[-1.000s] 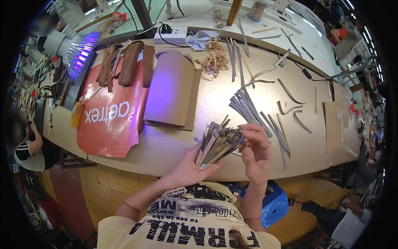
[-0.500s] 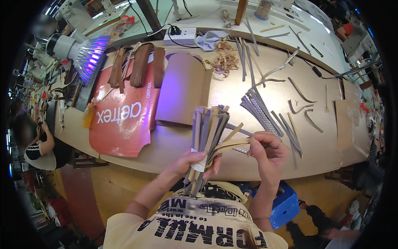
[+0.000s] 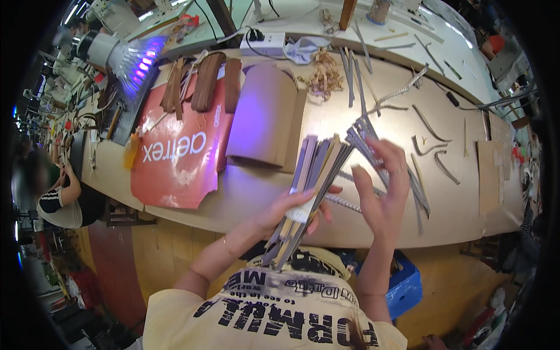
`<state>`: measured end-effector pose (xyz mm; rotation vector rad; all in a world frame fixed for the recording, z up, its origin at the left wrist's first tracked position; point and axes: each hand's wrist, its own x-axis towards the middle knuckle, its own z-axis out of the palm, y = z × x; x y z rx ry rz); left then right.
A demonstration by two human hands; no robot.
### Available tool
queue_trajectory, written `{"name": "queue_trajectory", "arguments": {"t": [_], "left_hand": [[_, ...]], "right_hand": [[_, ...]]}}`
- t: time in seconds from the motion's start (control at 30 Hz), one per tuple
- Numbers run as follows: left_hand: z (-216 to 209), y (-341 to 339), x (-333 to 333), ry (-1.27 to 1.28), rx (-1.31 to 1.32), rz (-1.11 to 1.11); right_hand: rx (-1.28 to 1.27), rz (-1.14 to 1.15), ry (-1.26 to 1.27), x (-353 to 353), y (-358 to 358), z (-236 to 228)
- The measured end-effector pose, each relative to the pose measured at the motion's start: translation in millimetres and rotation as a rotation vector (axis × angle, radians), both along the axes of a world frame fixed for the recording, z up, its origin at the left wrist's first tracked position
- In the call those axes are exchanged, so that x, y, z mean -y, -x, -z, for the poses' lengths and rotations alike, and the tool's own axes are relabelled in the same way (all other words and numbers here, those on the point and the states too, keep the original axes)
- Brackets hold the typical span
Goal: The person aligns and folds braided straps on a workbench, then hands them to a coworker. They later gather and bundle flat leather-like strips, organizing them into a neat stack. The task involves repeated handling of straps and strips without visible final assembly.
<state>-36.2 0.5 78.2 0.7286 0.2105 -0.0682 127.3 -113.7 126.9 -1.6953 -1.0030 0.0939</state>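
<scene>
My left hand (image 3: 280,211) is wrapped round a bundle of thin flat strips (image 3: 318,160), grey, beige and dark, with a white paper label (image 3: 300,211) about its middle. The bundle is tilted, its upper ends leaning toward the right, over the table edge. To the right of it, my right hand (image 3: 386,185) is raised with thumb and fingers apart, and nothing shows between them. That hand hides part of a group of grey braided strips (image 3: 363,135) on the table.
Beyond the bundle stand a curved brown board (image 3: 262,111) and a red sheet (image 3: 175,175) with brown strips (image 3: 207,81) on it. Loose cords (image 3: 426,125) lie at right. A lamp (image 3: 125,61) glows at left. A blue stool (image 3: 405,289) is below the table. Another person (image 3: 61,195) sits far left.
My right hand has let go of the beige strip ends it was pinching and moved up toward the grey braided strips. The bundle in my left hand has moved right and up.
</scene>
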Motion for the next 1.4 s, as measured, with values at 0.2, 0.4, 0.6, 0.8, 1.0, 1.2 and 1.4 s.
{"name": "queue_trajectory", "arguments": {"t": [0.2, 0.4, 0.6, 0.8, 1.0, 1.2, 1.4], "left_hand": [[-7, -13, -12, 0.383, -0.042, -0.104], [-14, -10, -14, 0.464, 0.145, -0.056], [-17, -10, -14, 0.219, 0.048, -0.157], [-21, -17, -13, -0.050, -0.002, -0.264], [-15, -17, -10, -0.357, 0.142, -0.255], [-11, 11, -9, -0.505, 0.056, -0.068], [-14, 30, -25, -0.753, 0.026, -0.277]], "right_hand": [[-0.009, -0.032, -0.028, -17, -1, 5], [0.043, 0.037, -0.044, 2, 26, -2], [-0.045, 0.014, -0.007, 21, 54, -3], [0.022, -0.029, 0.103, 37, 76, -14], [-0.156, 0.119, 0.031, 32, 74, -7], [-0.494, 0.088, -0.093, 7, 52, -7], [-0.726, -0.154, -0.074, -30, 51, -9]]}}
